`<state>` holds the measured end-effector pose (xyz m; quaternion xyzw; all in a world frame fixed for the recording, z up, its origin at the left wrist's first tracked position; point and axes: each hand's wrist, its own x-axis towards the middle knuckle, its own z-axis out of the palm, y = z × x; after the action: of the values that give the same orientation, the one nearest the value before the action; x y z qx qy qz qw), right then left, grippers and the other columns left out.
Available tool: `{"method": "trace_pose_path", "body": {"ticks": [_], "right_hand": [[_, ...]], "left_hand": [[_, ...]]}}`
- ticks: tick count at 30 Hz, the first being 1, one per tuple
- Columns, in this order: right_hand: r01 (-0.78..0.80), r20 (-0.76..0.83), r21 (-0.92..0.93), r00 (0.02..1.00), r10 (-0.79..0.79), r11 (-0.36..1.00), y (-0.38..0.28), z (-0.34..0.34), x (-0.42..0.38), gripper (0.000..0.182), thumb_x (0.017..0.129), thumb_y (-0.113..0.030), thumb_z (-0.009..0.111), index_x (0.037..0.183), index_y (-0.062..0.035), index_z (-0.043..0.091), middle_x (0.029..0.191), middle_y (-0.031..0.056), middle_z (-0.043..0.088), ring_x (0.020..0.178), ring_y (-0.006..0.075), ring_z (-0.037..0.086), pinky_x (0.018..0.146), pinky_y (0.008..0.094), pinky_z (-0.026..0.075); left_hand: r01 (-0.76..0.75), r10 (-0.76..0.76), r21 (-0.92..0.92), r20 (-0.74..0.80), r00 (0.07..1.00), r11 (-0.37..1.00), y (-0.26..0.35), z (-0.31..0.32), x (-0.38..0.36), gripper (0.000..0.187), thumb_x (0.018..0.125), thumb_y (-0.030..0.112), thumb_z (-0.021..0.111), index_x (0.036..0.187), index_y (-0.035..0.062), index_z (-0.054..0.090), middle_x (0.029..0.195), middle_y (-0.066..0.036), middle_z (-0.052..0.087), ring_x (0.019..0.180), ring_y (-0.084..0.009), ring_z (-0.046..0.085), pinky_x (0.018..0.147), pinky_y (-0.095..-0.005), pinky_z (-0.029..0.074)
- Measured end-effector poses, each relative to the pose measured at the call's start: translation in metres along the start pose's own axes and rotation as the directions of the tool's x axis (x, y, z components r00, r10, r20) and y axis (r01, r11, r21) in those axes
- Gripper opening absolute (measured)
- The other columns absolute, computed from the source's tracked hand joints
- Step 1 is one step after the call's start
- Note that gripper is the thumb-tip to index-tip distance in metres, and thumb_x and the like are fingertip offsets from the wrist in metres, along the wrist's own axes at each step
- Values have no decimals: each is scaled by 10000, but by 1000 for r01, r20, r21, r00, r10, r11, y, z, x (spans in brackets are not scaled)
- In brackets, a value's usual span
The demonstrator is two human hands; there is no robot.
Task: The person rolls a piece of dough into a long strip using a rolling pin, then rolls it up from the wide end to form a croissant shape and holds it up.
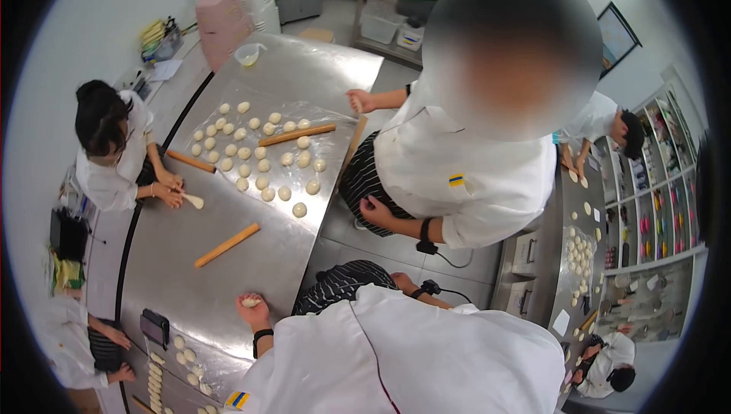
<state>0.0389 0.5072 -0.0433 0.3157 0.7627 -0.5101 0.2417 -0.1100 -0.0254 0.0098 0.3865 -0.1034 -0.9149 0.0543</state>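
Observation:
My left hand (253,309) is closed around a small white dough piece (250,302), just above the steel table (282,254) at its near edge. My right hand (402,282) hangs low beside the striped apron (346,286), off the table, its fingers partly hidden. A wooden rolling pin (227,245) lies on bare steel ahead of my left hand. Farther up, many dough balls (263,164) are spread on plastic film, with a second rolling pin (297,135) among them.
A standing person (464,178) beside the table holds dough in one hand. Across it, another person (114,163) handles flattened dough (193,201). A phone (154,328) and more dough (156,383) lie lower left. People work at a right-hand table (561,323).

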Motion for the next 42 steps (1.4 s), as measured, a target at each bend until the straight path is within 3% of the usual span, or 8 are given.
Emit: {"method": "trace_pose_path", "body": {"ticks": [18,24,26,28,32,34,36,42], "right_hand": [[-54,15,259,999,52,964,-34,-11,-10,224,1020,-145,649,1127,14,764,951,70,786,801,168,721,746,314,567],[-58,26,84,998,56,995,-22,-6,2,242,1016,-176,660,1089,17,787,975,112,807,856,211,739,814,330,576],[322,117,-248,946,-302,914,9,-7,23,304,1005,-244,691,1110,24,788,978,125,807,905,240,733,862,349,567],[214,20,159,975,-220,964,117,36,100,371,986,-293,722,1127,46,778,986,136,805,934,246,716,887,359,554],[-81,107,328,993,48,941,10,4,18,349,984,-274,730,1123,42,778,994,113,804,899,202,701,856,339,551],[-64,62,193,997,53,979,-23,-3,-1,360,991,-294,714,1151,22,779,999,116,807,891,208,707,874,335,551],[481,139,-264,877,-461,836,118,44,113,389,1008,-344,664,1160,-8,787,1052,141,814,912,224,720,921,339,544],[372,124,-143,926,-356,917,99,43,123,391,1014,-356,646,1149,-20,794,1062,144,814,924,228,725,936,342,540]], "left_hand": [[-31,31,-8,-25,999,999,-6,-4,2,277,1101,285,538,848,175,563,700,40,525,604,-133,492,571,-290,444],[-15,15,-14,-15,1000,1000,-3,-4,4,246,1107,282,535,891,171,575,769,36,586,627,-129,525,574,-291,464],[-39,39,3,-53,998,999,-6,3,0,236,1109,283,544,903,172,578,782,35,600,630,-127,532,573,-284,469],[-37,36,-34,-30,999,999,-6,-5,8,244,1114,291,551,901,175,576,774,42,591,629,-122,533,563,-276,466],[-34,33,-14,-37,999,999,-7,8,-2,253,1113,295,563,887,181,576,740,58,568,615,-110,523,553,-271,461],[-72,74,14,-117,990,997,-9,7,1,267,1108,302,575,867,186,571,704,72,540,595,-100,508,548,-267,456],[-79,80,14,-89,993,997,-12,10,-3,268,1098,297,584,851,195,564,682,77,518,578,-94,493,540,-263,447],[-97,101,30,-128,987,995,-10,22,-7,246,1087,280,581,856,200,556,684,73,505,574,-91,487,515,-264,427]]}}
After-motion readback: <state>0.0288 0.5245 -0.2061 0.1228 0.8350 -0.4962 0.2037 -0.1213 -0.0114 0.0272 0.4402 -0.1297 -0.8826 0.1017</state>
